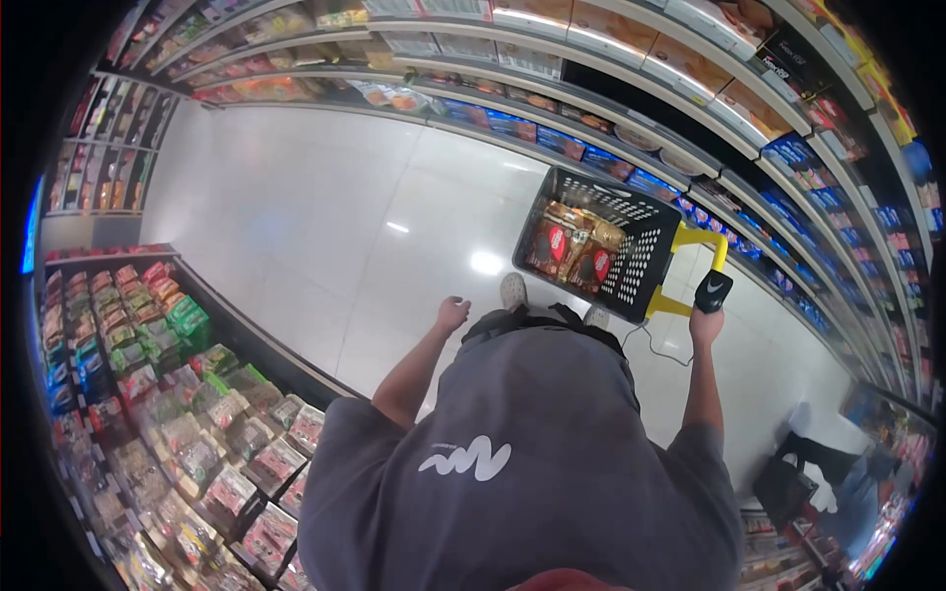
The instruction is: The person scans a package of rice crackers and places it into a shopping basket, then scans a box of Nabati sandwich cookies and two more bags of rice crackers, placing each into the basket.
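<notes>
We see a dark perforated shopping basket (601, 241) on the floor (345, 217), just ahead of the person's shoes. Inside the basket lie brown packets (576, 246) with red labels; their print is too small to read. At the basket's near edge rises its yellow handle (695, 271), and our right hand (708, 313) is curled at its grip, holding a black phone (712, 290). Left of the basket, our left hand (452, 313) hangs free, fingers loosely curled, holding nothing. Freezer shelves (631, 128) curve behind the basket.
</notes>
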Demonstrator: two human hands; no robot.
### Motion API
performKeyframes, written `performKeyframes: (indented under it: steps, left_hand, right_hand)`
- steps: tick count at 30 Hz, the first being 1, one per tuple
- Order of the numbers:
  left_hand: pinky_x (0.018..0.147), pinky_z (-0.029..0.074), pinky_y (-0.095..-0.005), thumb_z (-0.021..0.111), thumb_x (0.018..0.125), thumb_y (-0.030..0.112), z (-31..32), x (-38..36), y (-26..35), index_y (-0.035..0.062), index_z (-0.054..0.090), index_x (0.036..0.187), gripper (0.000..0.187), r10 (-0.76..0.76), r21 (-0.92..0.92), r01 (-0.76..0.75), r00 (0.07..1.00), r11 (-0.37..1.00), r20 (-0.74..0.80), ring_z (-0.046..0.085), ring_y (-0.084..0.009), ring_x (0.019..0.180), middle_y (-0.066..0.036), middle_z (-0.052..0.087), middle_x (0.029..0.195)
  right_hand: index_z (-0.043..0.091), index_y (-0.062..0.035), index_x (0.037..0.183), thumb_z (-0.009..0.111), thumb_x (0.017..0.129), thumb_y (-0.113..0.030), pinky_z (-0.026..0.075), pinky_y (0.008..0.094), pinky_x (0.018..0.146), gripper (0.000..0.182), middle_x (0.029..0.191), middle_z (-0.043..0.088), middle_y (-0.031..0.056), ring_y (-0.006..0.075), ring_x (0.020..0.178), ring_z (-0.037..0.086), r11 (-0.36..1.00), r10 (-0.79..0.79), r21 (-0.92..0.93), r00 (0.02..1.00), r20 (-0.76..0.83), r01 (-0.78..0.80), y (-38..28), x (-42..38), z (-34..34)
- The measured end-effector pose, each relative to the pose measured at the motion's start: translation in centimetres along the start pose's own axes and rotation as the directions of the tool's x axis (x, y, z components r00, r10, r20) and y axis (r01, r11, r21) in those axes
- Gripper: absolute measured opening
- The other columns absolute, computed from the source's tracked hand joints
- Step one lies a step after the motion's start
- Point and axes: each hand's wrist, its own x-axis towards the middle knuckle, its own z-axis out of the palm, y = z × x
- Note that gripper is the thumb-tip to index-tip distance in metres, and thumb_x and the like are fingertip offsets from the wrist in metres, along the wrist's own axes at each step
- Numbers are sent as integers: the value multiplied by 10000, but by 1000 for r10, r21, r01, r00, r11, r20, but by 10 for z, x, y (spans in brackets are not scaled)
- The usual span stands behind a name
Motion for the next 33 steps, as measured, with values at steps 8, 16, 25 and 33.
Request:
performKeyframes:
  steps: [8,16,25,33]
  left_hand:
    - [523,508,-308,647,841,218,-59,26,-45,-135,517,1230,541,-130,-34,131,990,991,46,647,-200,619,-161,671,792]
    - [518,505,-290,633,857,201,-67,45,-16,-143,483,1269,557,-90,-44,95,990,994,108,639,-199,608,-163,671,804]
    - [554,525,-301,623,870,214,-75,61,-8,-129,471,1281,557,-82,31,78,984,996,157,665,-220,686,-196,680,889]
    - [529,515,-290,641,885,201,-95,56,1,-131,470,1278,542,-64,146,31,972,989,226,656,-212,704,-187,672,895]
  right_hand:
    - [629,-49,1050,648,722,-126,516,475,805,337,931,690,216,417,918,653,974,109,-192,992,-61,-118,-4,-16,7]
    - [650,-13,989,667,757,-159,521,455,781,274,923,686,233,416,906,659,963,179,-183,976,-122,-199,-11,-22,14]
    - [643,-38,992,639,716,-122,518,477,817,289,943,689,211,408,927,652,938,258,-204,957,-132,-281,-23,-21,10]
    - [631,-33,1011,655,701,-120,522,471,833,323,965,688,214,398,952,650,928,263,-249,961,-87,-277,-27,1,4]
